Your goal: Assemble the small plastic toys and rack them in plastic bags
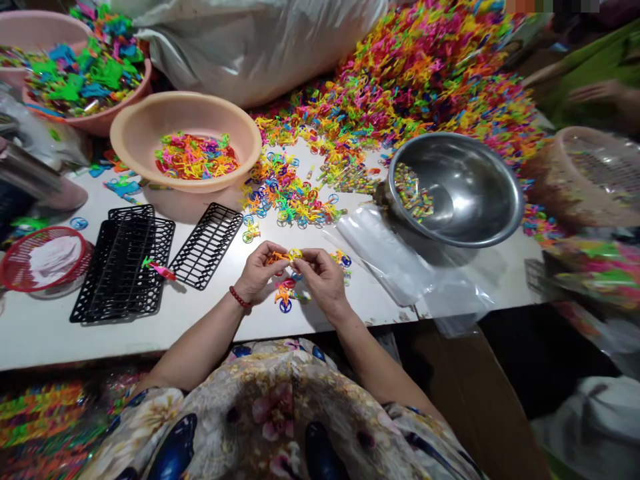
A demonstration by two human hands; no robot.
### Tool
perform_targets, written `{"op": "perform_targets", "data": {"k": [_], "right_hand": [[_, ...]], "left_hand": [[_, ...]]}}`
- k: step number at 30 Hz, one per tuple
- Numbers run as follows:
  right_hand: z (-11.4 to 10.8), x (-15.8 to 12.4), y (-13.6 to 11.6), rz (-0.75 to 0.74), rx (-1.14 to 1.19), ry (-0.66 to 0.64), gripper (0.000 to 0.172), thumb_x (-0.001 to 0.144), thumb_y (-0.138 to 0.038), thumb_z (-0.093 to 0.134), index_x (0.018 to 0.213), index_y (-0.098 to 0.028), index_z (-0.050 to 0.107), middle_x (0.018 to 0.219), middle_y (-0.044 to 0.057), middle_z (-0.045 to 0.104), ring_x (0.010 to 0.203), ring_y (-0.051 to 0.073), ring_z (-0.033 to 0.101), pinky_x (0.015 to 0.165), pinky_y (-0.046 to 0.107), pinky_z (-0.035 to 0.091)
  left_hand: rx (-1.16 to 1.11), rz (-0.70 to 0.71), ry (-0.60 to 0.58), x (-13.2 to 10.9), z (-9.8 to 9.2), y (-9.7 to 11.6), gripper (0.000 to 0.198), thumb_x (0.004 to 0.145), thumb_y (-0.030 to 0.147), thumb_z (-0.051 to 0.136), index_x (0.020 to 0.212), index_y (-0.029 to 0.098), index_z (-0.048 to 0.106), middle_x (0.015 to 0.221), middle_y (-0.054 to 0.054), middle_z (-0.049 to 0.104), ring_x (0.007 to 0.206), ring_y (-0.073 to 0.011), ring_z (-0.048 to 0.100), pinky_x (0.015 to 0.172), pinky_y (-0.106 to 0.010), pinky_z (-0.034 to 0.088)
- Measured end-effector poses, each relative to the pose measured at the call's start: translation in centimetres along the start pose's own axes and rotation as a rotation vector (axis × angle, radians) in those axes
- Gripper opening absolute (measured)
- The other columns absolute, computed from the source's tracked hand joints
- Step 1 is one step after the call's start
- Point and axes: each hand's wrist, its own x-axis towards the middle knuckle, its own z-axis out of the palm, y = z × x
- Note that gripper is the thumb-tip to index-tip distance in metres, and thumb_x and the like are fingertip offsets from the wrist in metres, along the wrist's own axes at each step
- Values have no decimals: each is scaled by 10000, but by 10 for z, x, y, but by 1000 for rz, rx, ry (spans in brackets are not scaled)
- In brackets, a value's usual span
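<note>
Over the white table point(200, 319), my left hand point(261, 270) pinches an orange plastic piece point(278, 257). My right hand point(323, 279) is closed on a yellow ring-shaped piece point(295, 254). The two pieces meet between my fingertips; whether they are joined is too small to tell. Just below my hands lie a few small plastic toys point(286, 293) in orange, red and blue. More loose toys with wheels point(295, 200) are spread beyond my fingers.
Black plastic racks point(123, 267) and an orange basin point(185, 110) are at the left. A steel bowl point(465, 193) and clear bags point(385, 257) lie right. Behind rises a colourful toy heap point(425, 67). A person's hand point(597, 91) shows far right.
</note>
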Motion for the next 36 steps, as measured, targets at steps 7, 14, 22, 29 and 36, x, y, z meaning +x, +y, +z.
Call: {"op": "perform_targets", "data": {"k": [7, 14, 22, 29, 36], "right_hand": [[-2, -1, 1, -76, -147, -30, 252, 873, -431, 696, 988, -207, 703, 919, 54, 744, 788, 181, 699, 727, 318, 589], [-3, -1, -3, -125, -170, -57, 213, 875, -380, 713, 996, -206, 732, 930, 59, 746, 823, 194, 711, 753, 327, 583], [-4, 1, -1, -64, -81, -73, 278, 845, -460, 732, 957, -205, 732, 885, 50, 754, 752, 182, 708, 720, 324, 592], [-4, 1, -1, 40, 23, -88, 357, 790, -529, 763, 938, -207, 727, 847, 50, 755, 730, 199, 722, 705, 349, 618], [-5, 5, -2, 162, 113, -102, 359, 762, -529, 765, 901, -204, 702, 783, 30, 735, 699, 191, 720, 682, 337, 623]], "left_hand": [[-30, -5, -14, 0, 3, 3, 398, 711, 407, 851, 920, 179, 601, 799, 10, 655, 651, -82, 584, 579, -185, 474], [-26, 8, -16, -2, 2, 6, 389, 732, 428, 832, 931, 177, 611, 788, 8, 641, 636, -80, 566, 570, -188, 462], [-10, 13, -21, -3, 2, 3, 364, 764, 441, 808, 933, 177, 622, 792, 0, 652, 634, -81, 573, 570, -187, 467], [-21, 19, -10, -3, 3, 2, 362, 754, 445, 815, 894, 178, 614, 713, 23, 629, 543, -61, 510, 508, -181, 401], [17, 32, -30, -2, 3, 5, 361, 751, 441, 819, 884, 174, 615, 733, 11, 648, 600, -81, 561, 556, -196, 429]]}}
